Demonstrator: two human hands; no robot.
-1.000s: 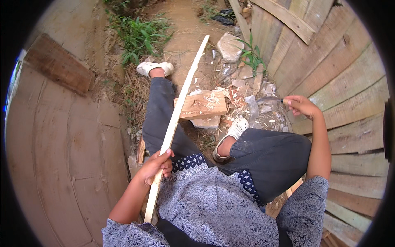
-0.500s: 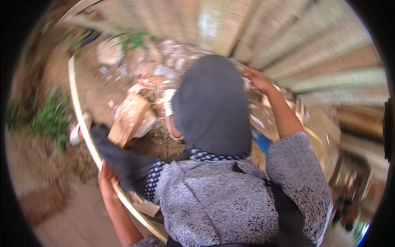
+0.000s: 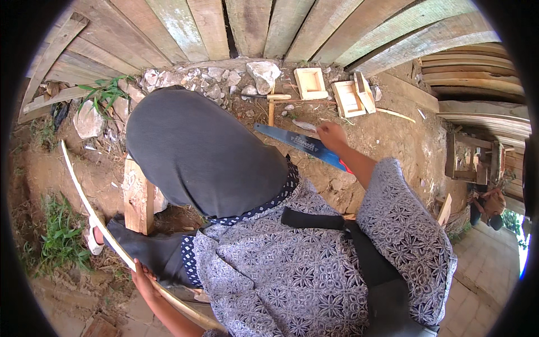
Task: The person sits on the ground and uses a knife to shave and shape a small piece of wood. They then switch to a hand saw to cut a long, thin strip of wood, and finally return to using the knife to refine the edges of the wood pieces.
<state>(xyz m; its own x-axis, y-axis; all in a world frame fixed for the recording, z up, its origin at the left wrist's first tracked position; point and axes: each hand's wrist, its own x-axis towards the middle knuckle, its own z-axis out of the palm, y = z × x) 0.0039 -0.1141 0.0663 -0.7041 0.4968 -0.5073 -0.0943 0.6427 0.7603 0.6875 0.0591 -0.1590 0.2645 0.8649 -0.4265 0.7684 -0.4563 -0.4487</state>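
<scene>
While the left hand (image 3: 143,275) closes around a long pale wooden strip (image 3: 90,205) low at the person's left side, the right hand (image 3: 331,136) reaches out over bare earth and rests on a blue-bladed handsaw (image 3: 297,145); whether that grip is closed on the saw cannot be told from this angle. The strip curves up and away across the ground, passing a rough wooden block (image 3: 138,199) just beside the person's knee. Beyond the saw lie a hammer (image 3: 270,104) with a wooden handle and three small open wooden frames (image 3: 310,82), near a scatter of pale stones (image 3: 193,80) at the foot of a plank fence (image 3: 252,28). Tufts of grass (image 3: 59,236) grow at the left.
</scene>
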